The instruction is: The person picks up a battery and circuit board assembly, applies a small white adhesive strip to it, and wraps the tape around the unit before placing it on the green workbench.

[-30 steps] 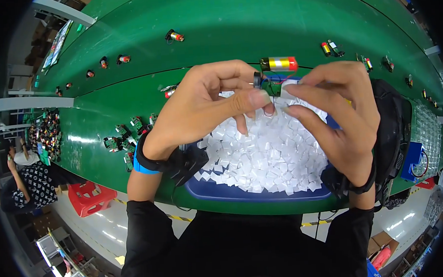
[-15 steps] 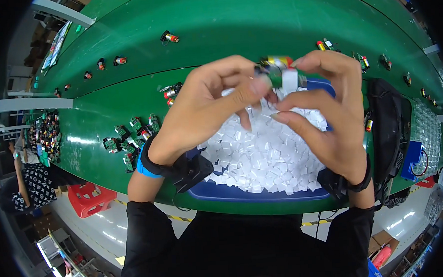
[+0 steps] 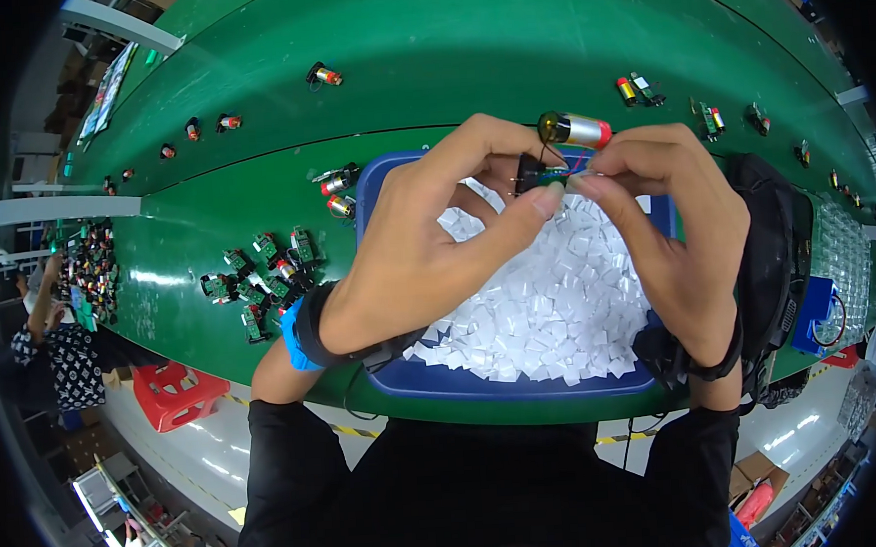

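Over a blue tray point(image 3: 523, 390) heaped with small white paper-like squares point(image 3: 539, 308), both my hands work on one small wired assembly. My left hand point(image 3: 436, 234) grips its black housing point(image 3: 529, 174) with green circuit board between thumb and fingers. A cylindrical battery point(image 3: 577, 129), silver with a red end and a dark end, sticks out above, linked by thin wires. My right hand point(image 3: 673, 222) is closed, thumb and index fingertip pinched on the blue and red wires point(image 3: 579, 164) just below the battery's red end. Its fingers partly hide what else it pinches.
Several similar circuit boards with batteries point(image 3: 269, 267) lie left of the tray, others along the far bench. A black bag point(image 3: 769, 256) lies to the right, beside a clear plastic tray point(image 3: 841, 252) and a blue box point(image 3: 815, 315). A red stool point(image 3: 177, 394) stands at left; another person point(image 3: 71, 357) works beyond.
The assembly has turned between my hands; its battery now lies above the fingers and the wires show. The white piece seen at the right fingertips is no longer visible. My left hand shifted slightly right.
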Action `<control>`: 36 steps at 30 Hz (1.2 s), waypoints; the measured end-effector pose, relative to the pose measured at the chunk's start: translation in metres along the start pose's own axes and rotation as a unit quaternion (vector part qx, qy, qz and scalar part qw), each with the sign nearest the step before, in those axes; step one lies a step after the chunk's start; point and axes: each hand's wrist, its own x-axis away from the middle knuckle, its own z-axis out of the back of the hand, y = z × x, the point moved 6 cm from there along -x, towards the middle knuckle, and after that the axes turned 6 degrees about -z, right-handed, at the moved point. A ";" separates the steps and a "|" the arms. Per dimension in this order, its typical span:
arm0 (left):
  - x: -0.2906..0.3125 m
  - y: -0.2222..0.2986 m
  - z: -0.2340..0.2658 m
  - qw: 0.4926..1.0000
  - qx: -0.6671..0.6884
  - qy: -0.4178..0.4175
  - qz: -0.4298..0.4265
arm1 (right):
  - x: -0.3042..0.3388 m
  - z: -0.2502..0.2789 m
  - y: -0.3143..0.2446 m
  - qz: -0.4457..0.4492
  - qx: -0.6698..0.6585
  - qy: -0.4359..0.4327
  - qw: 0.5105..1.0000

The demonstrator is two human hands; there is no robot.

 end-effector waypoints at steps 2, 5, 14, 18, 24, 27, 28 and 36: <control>0.000 -0.001 -0.001 1.000 0.011 0.002 0.010 | -0.001 0.001 0.000 0.036 0.027 0.015 0.999; -0.001 -0.002 -0.002 0.999 0.034 0.005 0.028 | 0.000 0.004 -0.006 0.108 0.083 0.045 0.990; -0.001 -0.012 0.005 0.997 0.055 0.039 0.040 | -0.003 0.007 0.002 -0.028 0.071 -0.155 0.985; -0.001 -0.010 0.005 0.999 0.027 0.031 0.032 | -0.005 0.007 0.015 -0.100 0.056 -0.140 0.983; 0.001 0.005 -0.005 0.995 -0.094 -0.010 -0.033 | -0.004 -0.006 0.011 -0.073 -0.055 -0.122 0.988; 0.004 0.003 -0.009 0.991 -0.126 -0.020 0.031 | 0.000 -0.008 0.009 -0.101 -0.066 -0.087 0.989; 0.005 0.000 -0.009 0.987 -0.143 -0.023 0.063 | 0.000 -0.007 0.009 -0.113 -0.073 -0.070 0.988; 0.000 -0.013 -0.005 0.990 0.122 -0.042 0.055 | -0.006 -0.001 -0.007 0.028 0.026 -0.074 0.997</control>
